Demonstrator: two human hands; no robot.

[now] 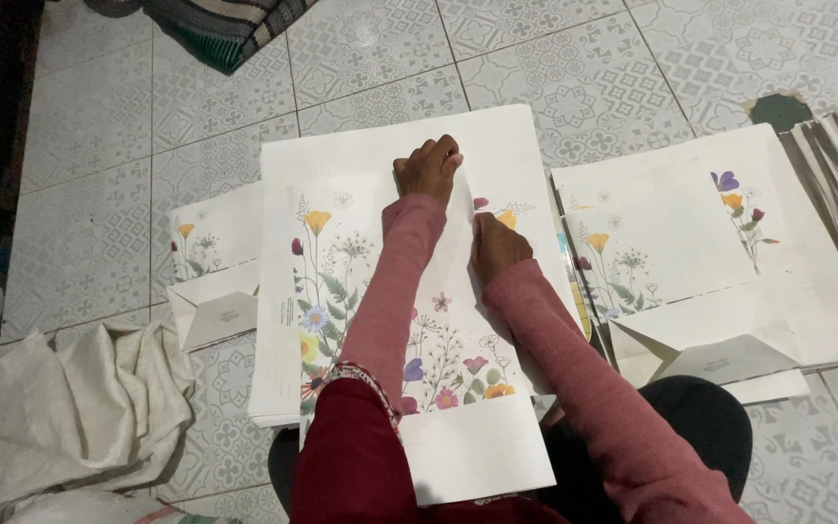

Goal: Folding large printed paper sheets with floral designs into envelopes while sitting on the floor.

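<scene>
Both hands press flat, holding nothing: left hand (429,167) and right hand (497,247) on one flower paper (341,281); two folded bags (210,281) lie on the floor (99,146).

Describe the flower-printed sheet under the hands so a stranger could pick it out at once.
On the patterned grey tile floor, find the middle stack of white paper. The flower-printed paper sheet lies on top, pressed by the left hand and right hand; neighbouring pieces lie untouched.
</scene>
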